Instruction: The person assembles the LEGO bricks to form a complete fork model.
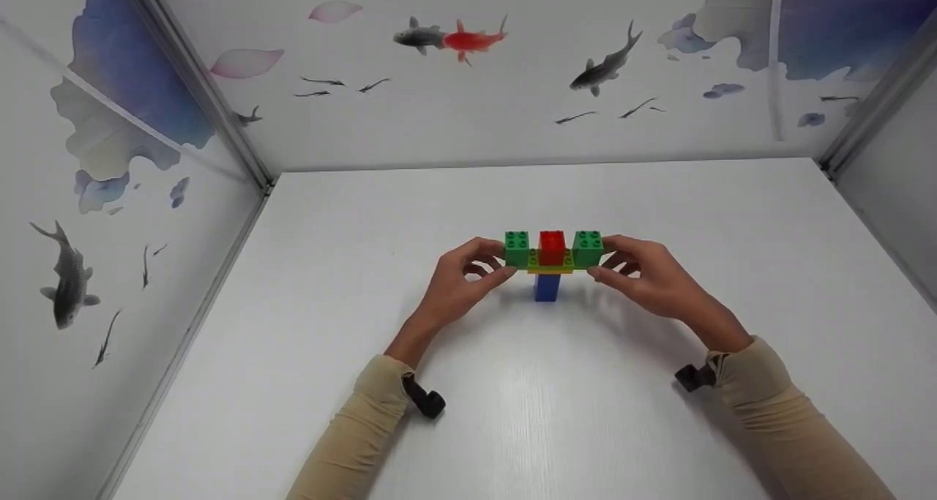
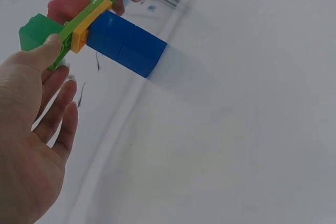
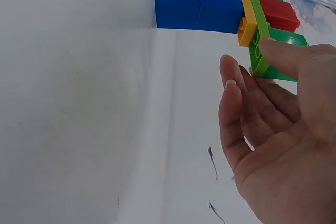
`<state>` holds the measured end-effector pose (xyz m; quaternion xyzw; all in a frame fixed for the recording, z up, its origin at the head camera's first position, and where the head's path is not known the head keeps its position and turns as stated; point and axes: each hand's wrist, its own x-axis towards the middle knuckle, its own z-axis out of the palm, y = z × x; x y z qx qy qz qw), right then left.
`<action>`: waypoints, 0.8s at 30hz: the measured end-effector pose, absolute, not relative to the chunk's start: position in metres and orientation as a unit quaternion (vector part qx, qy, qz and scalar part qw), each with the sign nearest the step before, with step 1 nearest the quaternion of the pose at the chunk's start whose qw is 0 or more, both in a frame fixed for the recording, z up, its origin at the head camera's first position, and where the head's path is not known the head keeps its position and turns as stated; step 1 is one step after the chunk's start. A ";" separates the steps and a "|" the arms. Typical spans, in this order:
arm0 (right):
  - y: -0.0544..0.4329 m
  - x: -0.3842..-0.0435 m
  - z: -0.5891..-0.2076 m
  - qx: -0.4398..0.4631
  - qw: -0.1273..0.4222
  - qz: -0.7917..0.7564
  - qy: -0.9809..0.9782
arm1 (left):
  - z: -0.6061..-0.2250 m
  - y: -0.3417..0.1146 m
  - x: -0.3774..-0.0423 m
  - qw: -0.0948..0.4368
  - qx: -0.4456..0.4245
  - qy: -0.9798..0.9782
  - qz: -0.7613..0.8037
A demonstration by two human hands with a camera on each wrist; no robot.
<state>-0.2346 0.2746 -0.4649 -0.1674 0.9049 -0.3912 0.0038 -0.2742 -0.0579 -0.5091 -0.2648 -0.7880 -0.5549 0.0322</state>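
A T-shaped build of toy bricks stands upright on the white table. Its stem is two stacked blue bricks [image 3: 199,9], topped by a thin yellow-orange plate [image 2: 92,24]. Across that runs a long lime green plate [image 3: 254,9], bearing a red brick [image 1: 552,248] in the middle and a green brick at each end. My left hand [image 1: 460,284] pinches the left end, by the left green brick [image 1: 517,249], thumb on the near side. At the other end, by the right green brick [image 1: 588,249], my right hand [image 1: 653,279] pinches likewise, its lower fingers loose.
The white tabletop [image 1: 468,412] spreads around the build. Behind it rises a back wall [image 1: 512,127] printed with fish and petals, and a similar panel [image 1: 146,324] stands along the left. Black camera mounts [image 1: 427,399] sit at both wrists.
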 end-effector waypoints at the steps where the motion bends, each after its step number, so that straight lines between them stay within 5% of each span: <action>1: 0.275 -0.235 -0.465 -0.167 0.005 -0.391 0.905 | -0.509 -0.058 -0.274 0.031 -0.266 -0.788 -0.554; 24: 0.275 -0.235 -0.466 -0.174 -0.001 -0.393 0.903 | -0.510 -0.060 -0.275 0.029 -0.260 -0.796 -0.546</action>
